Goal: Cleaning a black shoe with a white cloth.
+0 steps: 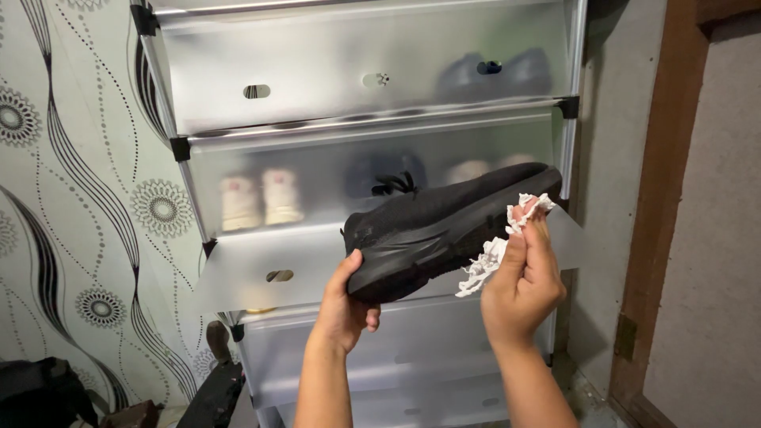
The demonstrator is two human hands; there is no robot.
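Both bare forearms rise from the bottom edge, angled slightly toward each other. The left hand [346, 305] is raised palm-up with the wrist bent back, thumb pointing up on the near side and fingers curled out of sight behind what it grips. The right hand [521, 281] stands higher, back toward the camera, fingers straight and pressed together, pinching upward at the tips.

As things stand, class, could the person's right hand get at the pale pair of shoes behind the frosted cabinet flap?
Probably not directly. The right hand holds crumpled white tissue against the black shoe, and the pale shoes sit behind a closed frosted plastic flap.
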